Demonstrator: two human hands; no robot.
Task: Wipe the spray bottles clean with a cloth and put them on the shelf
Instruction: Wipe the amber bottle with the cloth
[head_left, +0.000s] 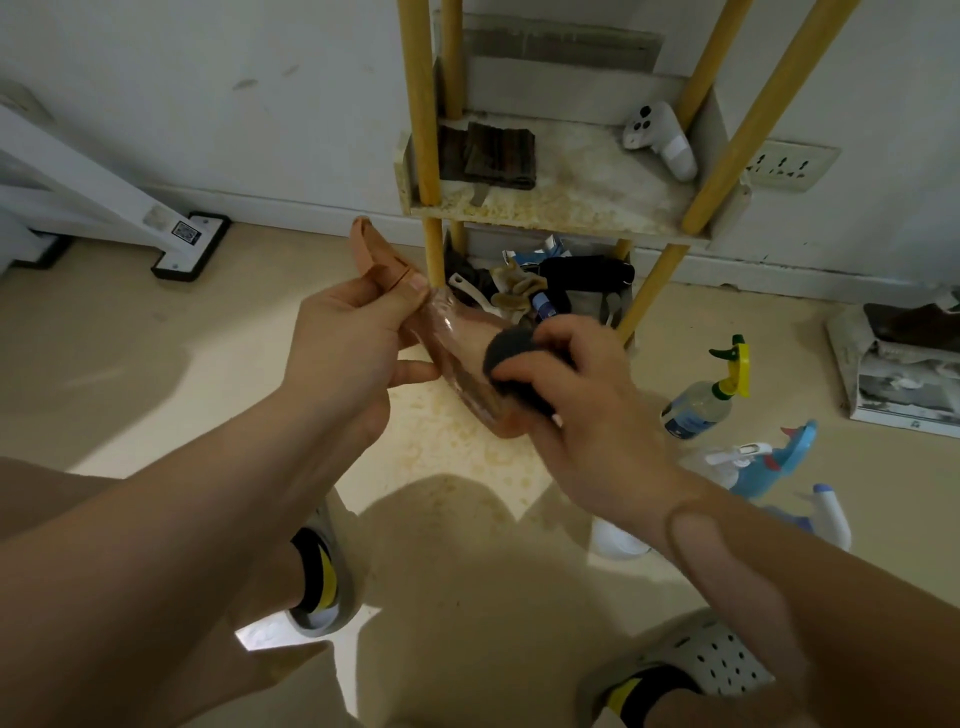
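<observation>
So the bottle being cleaned right now is the peach spray bottle (467, 358), clear tinted plastic with a matching opaque trigger head, held tilted in the air just in front of the shelf (561, 208). The left hand (348, 338) pinches it at the neck, thumb and fingers curled right under the trigger head, while the right hand (587, 395) has its fingers wrapped around a dark grey cloth (511, 358), bunched into a fuzzy wad and pressed against the bottle's body. Looks to me like the wiping step on this 1, with shelving not yet done. I'd guess the next move calls for turning the bottle in the left grip so the cloth reaches the far side and the base, then standing it upright on the shelf's middle board, which is rough, chipped and speckled but has bare room. On the floor to the right of the shelf, 3 more wait: a clear bottle (698, 405) with a yellow and green trigger, a blue bottle (779, 457) with a white trigger, and a white bottle (831, 514) nearest the person. On the shelf itself there's a folded dark rag (498, 156) and a white game controller (660, 137), between yellow round posts. The bottom level is a jumble I can't sort out.
</observation>
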